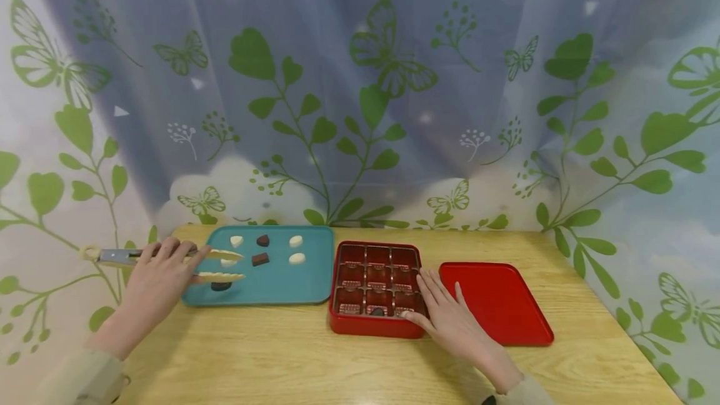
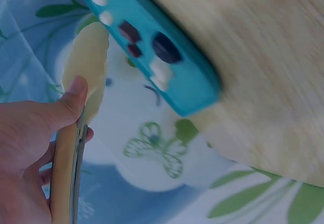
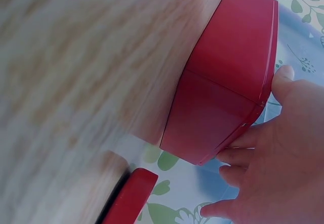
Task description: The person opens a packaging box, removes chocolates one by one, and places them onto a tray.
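My left hand [image 1: 169, 258] grips metal tongs [image 1: 216, 266] with cream tips, thumb pressed on one arm [image 2: 76, 89]. The tips stand apart over the left end of a teal tray [image 1: 315, 267], with a white chocolate [image 1: 227, 262] between them and a dark round one [image 1: 220, 286] just below. More white and brown pieces [image 1: 260, 259] lie on the tray [image 2: 197, 82]. My right hand [image 1: 435, 299] rests with straight fingers on the front right corner of a red compartment box [image 1: 365, 327], thumb on its rim [image 3: 283, 77]. One dark chocolate [image 1: 377, 311] sits in the front row.
A red lid [image 1: 497, 302] lies flat right of the box, and its edge [image 3: 134, 193] shows in the right wrist view. The wooden table [image 1: 281, 355] meets a leaf-and-butterfly curtain [image 1: 360, 111] close behind the tray and box.
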Motion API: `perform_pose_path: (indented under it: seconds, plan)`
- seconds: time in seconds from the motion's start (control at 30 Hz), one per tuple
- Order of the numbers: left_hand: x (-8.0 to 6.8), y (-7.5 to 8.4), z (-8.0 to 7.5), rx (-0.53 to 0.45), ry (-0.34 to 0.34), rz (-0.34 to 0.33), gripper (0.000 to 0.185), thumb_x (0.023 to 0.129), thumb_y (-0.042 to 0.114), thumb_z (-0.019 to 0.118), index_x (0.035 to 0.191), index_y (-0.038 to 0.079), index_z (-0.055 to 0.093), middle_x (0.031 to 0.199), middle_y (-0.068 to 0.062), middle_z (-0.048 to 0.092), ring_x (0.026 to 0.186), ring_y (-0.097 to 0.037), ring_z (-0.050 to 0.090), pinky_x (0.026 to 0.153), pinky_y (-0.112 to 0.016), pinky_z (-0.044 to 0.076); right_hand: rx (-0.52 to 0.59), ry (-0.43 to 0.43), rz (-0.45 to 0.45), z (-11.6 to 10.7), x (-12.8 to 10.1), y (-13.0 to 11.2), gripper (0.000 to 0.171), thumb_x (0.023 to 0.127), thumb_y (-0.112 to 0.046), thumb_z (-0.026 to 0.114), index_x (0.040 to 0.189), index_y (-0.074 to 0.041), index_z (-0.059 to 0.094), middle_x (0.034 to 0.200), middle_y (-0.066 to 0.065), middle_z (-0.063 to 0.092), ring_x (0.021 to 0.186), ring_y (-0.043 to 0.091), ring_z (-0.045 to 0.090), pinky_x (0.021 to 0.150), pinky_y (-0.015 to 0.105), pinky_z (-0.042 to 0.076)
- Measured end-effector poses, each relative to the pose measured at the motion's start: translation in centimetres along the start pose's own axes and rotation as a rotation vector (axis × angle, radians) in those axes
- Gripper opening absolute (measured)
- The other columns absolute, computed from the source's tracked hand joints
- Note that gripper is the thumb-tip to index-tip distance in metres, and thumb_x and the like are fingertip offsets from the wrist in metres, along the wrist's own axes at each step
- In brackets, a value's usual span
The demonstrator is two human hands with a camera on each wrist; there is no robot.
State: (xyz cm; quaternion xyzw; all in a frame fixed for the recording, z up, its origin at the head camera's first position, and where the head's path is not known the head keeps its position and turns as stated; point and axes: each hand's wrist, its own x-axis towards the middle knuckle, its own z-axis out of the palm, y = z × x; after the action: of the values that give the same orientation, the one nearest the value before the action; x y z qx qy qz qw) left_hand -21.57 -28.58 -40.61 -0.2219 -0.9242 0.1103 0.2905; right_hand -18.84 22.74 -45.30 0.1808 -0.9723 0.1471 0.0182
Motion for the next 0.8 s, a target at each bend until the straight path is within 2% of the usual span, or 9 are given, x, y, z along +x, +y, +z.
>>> perform_pose_path:
  seconds: [0.17, 0.3, 0.43, 0.63, 0.8]
  plan:
    - [1.8, 2.4, -2.1, 0.012, -0.06, 0.003, 0.064, 0.075, 0.012, 0.085, 0.136, 0.014, 0.065, 0.119, -0.013, 0.061, 0.11, -0.037, 0.051, 0.091, -0.057, 0.043, -0.003, 0.004, 0.004, -0.1, 0.0, 0.1, 0.083, 0.102, -0.052, 0.053, 0.16, 0.0, 0.023, 0.169, 0.014, 0.014, 0.155, 0.036, 0.012, 0.117, 0.071, 0.007]
    - [3.1, 4.3, -2.8, 0.004, -0.044, 0.032, 0.063, 0.079, 0.024, 0.084, 0.138, 0.015, 0.064, 0.12, -0.011, 0.063, 0.113, -0.036, 0.053, 0.092, -0.055, 0.045, -0.004, 0.006, 0.002, -0.1, -0.1, 0.1, 0.084, 0.102, -0.052, 0.053, 0.16, 0.0, 0.022, 0.168, 0.014, 0.014, 0.155, 0.035, 0.011, 0.117, 0.07, 0.007]
    - [4.5, 6.2, -2.9, -0.025, 0.015, 0.06, 0.063, 0.081, 0.039, 0.08, 0.138, 0.016, 0.064, 0.12, -0.009, 0.063, 0.113, -0.034, 0.054, 0.091, -0.054, 0.047, -0.019, 0.016, -0.004, 0.0, -0.1, 0.2, 0.083, 0.102, -0.052, 0.053, 0.16, 0.0, 0.023, 0.168, 0.015, 0.015, 0.155, 0.035, 0.013, 0.118, 0.07, 0.009]
    - [6.4, 8.5, -2.6, -0.022, 0.147, 0.136, 0.064, 0.075, 0.044, 0.082, 0.132, 0.018, 0.068, 0.115, -0.005, 0.065, 0.109, -0.031, 0.056, 0.092, -0.05, 0.048, -0.02, 0.012, -0.008, 0.1, -0.1, 0.1, 0.084, 0.102, -0.052, 0.054, 0.16, 0.001, 0.022, 0.168, 0.015, 0.014, 0.154, 0.037, 0.014, 0.119, 0.068, 0.008]
    - [8.1, 10.6, -2.4, -0.05, 0.157, 0.171, 0.063, 0.078, 0.045, 0.08, 0.134, 0.021, 0.066, 0.116, -0.003, 0.064, 0.109, -0.028, 0.055, 0.093, -0.048, 0.049, -0.01, -0.001, -0.001, -0.1, -0.1, 0.0, 0.084, 0.102, -0.052, 0.053, 0.16, 0.001, 0.022, 0.169, 0.014, 0.012, 0.155, 0.036, 0.013, 0.119, 0.067, 0.006]
